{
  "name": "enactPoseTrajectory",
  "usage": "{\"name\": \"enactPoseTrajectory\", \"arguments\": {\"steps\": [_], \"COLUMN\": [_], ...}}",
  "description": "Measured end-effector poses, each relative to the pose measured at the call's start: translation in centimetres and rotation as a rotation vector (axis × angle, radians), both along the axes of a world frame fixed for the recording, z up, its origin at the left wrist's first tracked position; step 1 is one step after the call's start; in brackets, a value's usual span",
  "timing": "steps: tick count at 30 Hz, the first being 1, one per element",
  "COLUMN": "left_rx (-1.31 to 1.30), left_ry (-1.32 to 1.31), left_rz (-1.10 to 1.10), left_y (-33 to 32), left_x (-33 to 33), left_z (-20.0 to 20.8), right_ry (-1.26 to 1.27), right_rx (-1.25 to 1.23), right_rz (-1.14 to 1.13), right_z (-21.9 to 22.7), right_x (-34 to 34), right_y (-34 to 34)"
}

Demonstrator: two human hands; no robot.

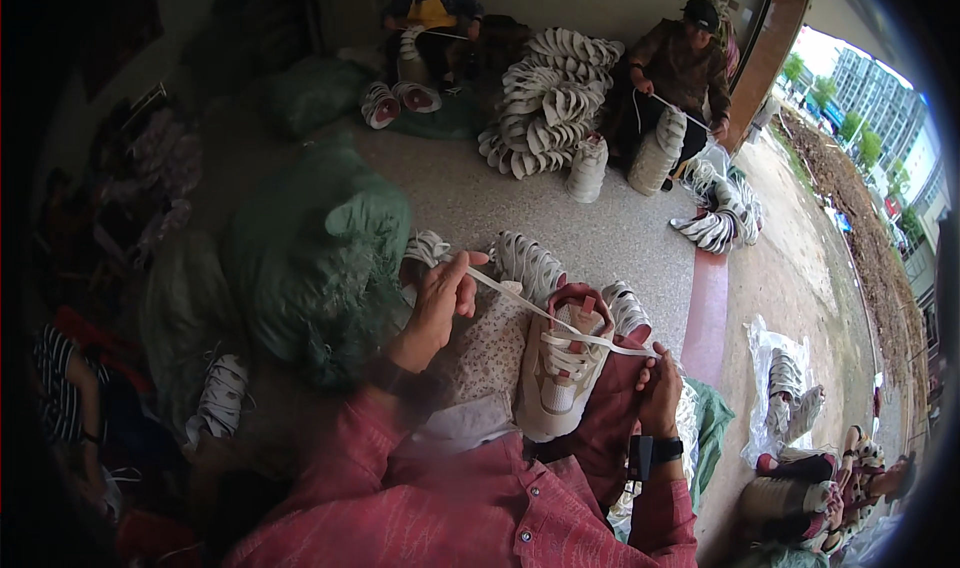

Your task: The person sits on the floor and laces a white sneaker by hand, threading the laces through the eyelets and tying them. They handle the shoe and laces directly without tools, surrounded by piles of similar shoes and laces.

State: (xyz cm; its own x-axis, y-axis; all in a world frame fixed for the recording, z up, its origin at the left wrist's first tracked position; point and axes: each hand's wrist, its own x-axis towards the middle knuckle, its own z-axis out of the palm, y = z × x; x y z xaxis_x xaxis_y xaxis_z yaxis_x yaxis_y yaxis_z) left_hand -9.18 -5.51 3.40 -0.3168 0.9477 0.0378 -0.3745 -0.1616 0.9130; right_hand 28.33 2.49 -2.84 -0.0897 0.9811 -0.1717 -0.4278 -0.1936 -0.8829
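A beige and white sneaker (549, 405) with a dark red lining rests on my lap, its toe toward me and its heel opening facing away. White shoelace (511, 297) runs through its upper eyelets, and both ends are drawn out to the sides. My left hand (437, 313), left of the shoe and higher, pinches one lace end. On the other side, lower and close to my knee, my right hand (660, 392) is closed on the other end. Floral cloth (487, 350) covers my lap beside the shoe.
Stacked shoes (529, 264) stand just beyond my knees. Large green sacks (318, 238) bulk up on the left. Farther off, two people (684, 63) sit lacing beside a big heap of white shoes (551, 98). More people and shoes (783, 377) are at the right and left edges.
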Motion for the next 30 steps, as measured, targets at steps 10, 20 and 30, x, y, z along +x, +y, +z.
{"name": "enactPoseTrajectory", "arguments": {"steps": [10, 20, 30], "left_rx": [-0.032, 0.027, 0.276], "left_ry": [-0.132, 0.423, 0.468], "left_rz": [-0.003, 0.225, -0.165], "left_y": [0.3, 1.4, 1.8], "left_x": [0.3, 0.9, 5.9], "left_z": [-0.4, -1.4, 8.2], "right_ry": [-0.033, 0.009, -0.263], "right_rx": [0.008, 0.03, 0.511], "right_rz": [-0.01, -0.006, 0.209], "right_z": [0.0, 0.0, 14.1], "right_x": [-0.2, 0.0, -3.8], "right_y": [-0.1, -0.3, -3.8]}}
